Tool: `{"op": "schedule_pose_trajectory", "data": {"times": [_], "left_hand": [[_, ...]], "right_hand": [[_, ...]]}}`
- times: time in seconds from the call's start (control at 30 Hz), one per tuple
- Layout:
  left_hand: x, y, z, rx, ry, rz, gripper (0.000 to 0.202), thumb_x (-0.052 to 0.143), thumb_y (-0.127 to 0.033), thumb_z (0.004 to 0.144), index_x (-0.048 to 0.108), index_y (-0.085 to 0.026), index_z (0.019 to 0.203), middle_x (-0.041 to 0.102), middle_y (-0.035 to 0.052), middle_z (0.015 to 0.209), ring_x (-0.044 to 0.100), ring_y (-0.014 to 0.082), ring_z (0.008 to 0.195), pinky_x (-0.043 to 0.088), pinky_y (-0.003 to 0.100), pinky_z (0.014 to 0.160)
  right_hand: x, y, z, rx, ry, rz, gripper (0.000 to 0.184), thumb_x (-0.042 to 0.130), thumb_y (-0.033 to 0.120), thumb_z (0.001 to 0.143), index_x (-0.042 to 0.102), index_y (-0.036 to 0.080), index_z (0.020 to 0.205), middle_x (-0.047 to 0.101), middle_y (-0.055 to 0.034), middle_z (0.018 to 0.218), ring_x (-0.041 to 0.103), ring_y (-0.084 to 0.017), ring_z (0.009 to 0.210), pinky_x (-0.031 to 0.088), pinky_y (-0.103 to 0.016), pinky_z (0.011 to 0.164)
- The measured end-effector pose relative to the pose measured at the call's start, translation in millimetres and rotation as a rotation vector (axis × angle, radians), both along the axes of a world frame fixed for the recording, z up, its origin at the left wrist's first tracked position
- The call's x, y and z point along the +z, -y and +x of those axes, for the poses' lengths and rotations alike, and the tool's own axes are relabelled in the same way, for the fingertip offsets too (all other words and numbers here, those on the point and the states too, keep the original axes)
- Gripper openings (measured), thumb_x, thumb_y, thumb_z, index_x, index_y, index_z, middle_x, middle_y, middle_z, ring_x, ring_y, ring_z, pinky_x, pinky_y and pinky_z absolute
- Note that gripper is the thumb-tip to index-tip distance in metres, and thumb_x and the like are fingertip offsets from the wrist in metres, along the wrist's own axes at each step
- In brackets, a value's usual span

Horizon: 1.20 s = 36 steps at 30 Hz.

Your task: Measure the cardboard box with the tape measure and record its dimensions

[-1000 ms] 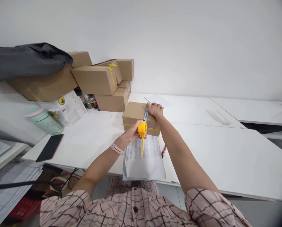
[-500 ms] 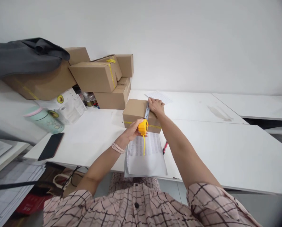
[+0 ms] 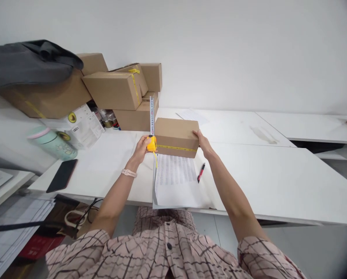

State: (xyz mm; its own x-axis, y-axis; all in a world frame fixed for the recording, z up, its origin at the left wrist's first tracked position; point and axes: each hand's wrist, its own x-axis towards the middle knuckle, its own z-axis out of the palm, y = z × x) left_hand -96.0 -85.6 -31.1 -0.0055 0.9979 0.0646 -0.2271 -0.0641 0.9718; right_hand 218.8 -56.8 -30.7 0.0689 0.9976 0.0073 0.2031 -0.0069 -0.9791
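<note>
A small brown cardboard box (image 3: 176, 133) with a yellow strap stands on the white table (image 3: 249, 170), on the far end of a printed sheet (image 3: 176, 182). My left hand (image 3: 141, 149) is closed round a yellow tape measure (image 3: 152, 144) at the box's left front corner. Its blade (image 3: 151, 114) sticks up and away from me beside the box's left side. My right hand (image 3: 202, 142) lies against the box's right side with the fingers on the cardboard.
A red pen (image 3: 201, 173) lies right of the sheet. Stacked cardboard boxes (image 3: 115, 91), a grey cloth (image 3: 28, 66), a mint bottle (image 3: 50, 143), a white package (image 3: 80, 126) and a black phone (image 3: 61, 175) fill the left. A second white table (image 3: 313, 130) adjoins at the right.
The tape lay across the box top, its far end under my right hand. Now my left hand has carried the measure to the box's left side and my right hand grips the right side.
</note>
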Motion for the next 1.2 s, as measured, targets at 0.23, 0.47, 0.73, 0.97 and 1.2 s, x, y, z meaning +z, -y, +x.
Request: {"op": "schedule_pose_trajectory", "data": {"times": [0.23, 0.47, 0.73, 0.97, 1.2], "left_hand": [[41.9, 5.0, -3.9, -0.039, 0.051, 0.111, 0.056, 0.083, -0.052, 0.068, 0.055, -0.021, 0.105, 0.07, 0.0025, 0.095, 0.07, 0.0156, 0.064, 0.063, 0.031, 0.055], [53.4, 7.2, 0.2, 0.042, 0.059, 0.027, 0.054, 0.08, -0.052, 0.064, 0.052, -0.02, 0.097, 0.069, 0.002, 0.091, 0.069, 0.0155, 0.06, 0.061, 0.031, 0.052], [24.9, 67.3, 55.1, -0.095, 0.111, 0.163, 0.057, 0.082, -0.049, 0.069, 0.052, -0.024, 0.111, 0.067, 0.0021, 0.098, 0.068, 0.0153, 0.071, 0.061, 0.032, 0.063], [-45.3, 115.5, 97.0, -0.26, 0.116, -0.047, 0.054, 0.081, -0.05, 0.072, 0.054, -0.024, 0.111, 0.062, 0.0031, 0.107, 0.065, 0.0173, 0.081, 0.064, 0.037, 0.067], [-59.2, 111.3, 91.1, -0.292, 0.12, -0.084, 0.053, 0.08, -0.052, 0.075, 0.055, -0.024, 0.112, 0.059, 0.0027, 0.107, 0.065, 0.0183, 0.081, 0.064, 0.04, 0.068]], "right_hand": [[67.4, 2.5, 0.5, -0.107, 0.516, 0.213, 0.06, 0.051, 0.07, 0.091, 0.063, 0.028, 0.133, 0.068, -0.0101, 0.134, 0.062, -0.033, 0.12, 0.046, -0.051, 0.104], [68.8, -15.9, -10.4, -0.135, 0.802, 0.115, 0.052, 0.04, 0.062, 0.098, 0.07, 0.024, 0.115, 0.07, -0.0143, 0.124, 0.062, -0.035, 0.112, 0.049, -0.051, 0.095], [68.6, -46.6, -28.2, -0.087, 0.799, 0.281, 0.04, 0.032, 0.034, 0.102, 0.07, 0.023, 0.102, 0.073, -0.0124, 0.112, 0.058, -0.033, 0.114, 0.044, -0.048, 0.1], [67.0, -50.6, -40.2, -0.133, 0.836, 0.256, 0.06, 0.016, 0.047, 0.106, 0.069, 0.019, 0.105, 0.07, -0.0168, 0.125, 0.051, -0.036, 0.125, 0.037, -0.059, 0.108], [72.3, -48.9, -46.3, -0.155, 0.782, 0.233, 0.071, 0.018, 0.063, 0.103, 0.072, 0.017, 0.099, 0.07, -0.0193, 0.123, 0.049, -0.039, 0.129, 0.033, -0.061, 0.11]]}}
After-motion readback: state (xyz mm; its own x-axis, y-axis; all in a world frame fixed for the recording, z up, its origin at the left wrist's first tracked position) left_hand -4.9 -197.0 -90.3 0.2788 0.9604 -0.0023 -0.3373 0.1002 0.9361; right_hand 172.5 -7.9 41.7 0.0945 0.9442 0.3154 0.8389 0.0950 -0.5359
